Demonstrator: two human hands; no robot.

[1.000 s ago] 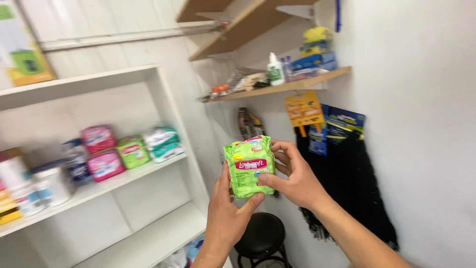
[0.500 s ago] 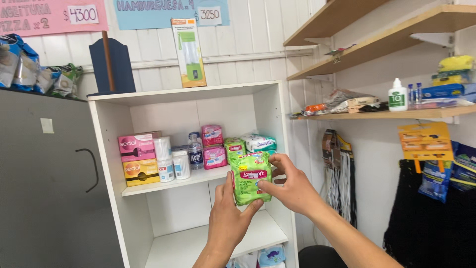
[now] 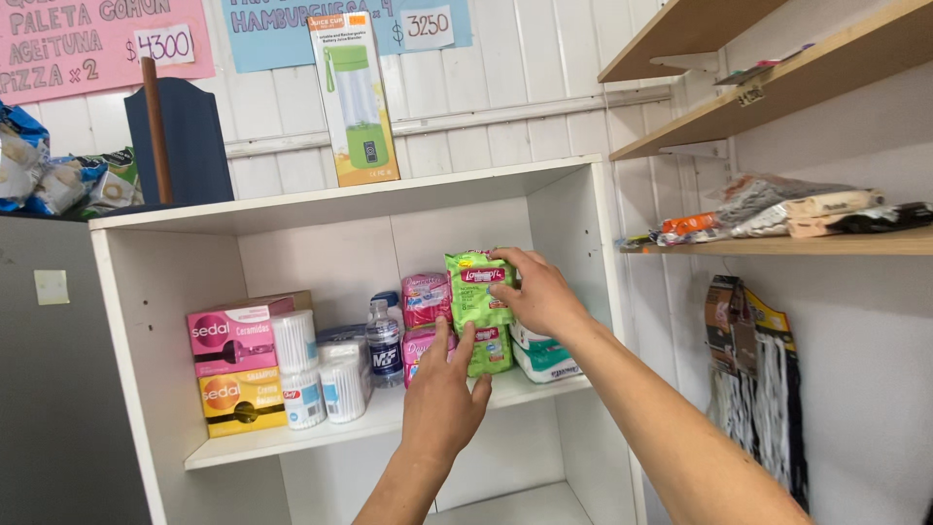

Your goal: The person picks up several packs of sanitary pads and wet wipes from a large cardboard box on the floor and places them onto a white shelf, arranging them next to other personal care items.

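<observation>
A green soft packet (image 3: 474, 289) is at the middle shelf of a white shelf unit (image 3: 389, 416), standing above a second green packet (image 3: 492, 354). My right hand (image 3: 540, 297) grips the upper packet by its top and right side. My left hand (image 3: 447, 397) reaches up from below with its fingers spread, the fingertips touching the lower edge of the green packets. Pink packets (image 3: 425, 292) stand just left of them and a white and teal pack (image 3: 544, 356) lies to their right.
On the same shelf are a small bottle (image 3: 384, 342), white round tubs (image 3: 294, 342), a pink box (image 3: 229, 335) and a yellow box (image 3: 239, 400). A tall box (image 3: 354, 97) stands on top. Wooden wall shelves (image 3: 777, 245) with bagged goods are at the right, a grey cabinet (image 3: 49, 408) at the left.
The view has swung left toward the white shelf unit and closer. Both hands have carried the green packet forward into the middle shelf; my left hand has slipped down from behind it to its lower edge.
</observation>
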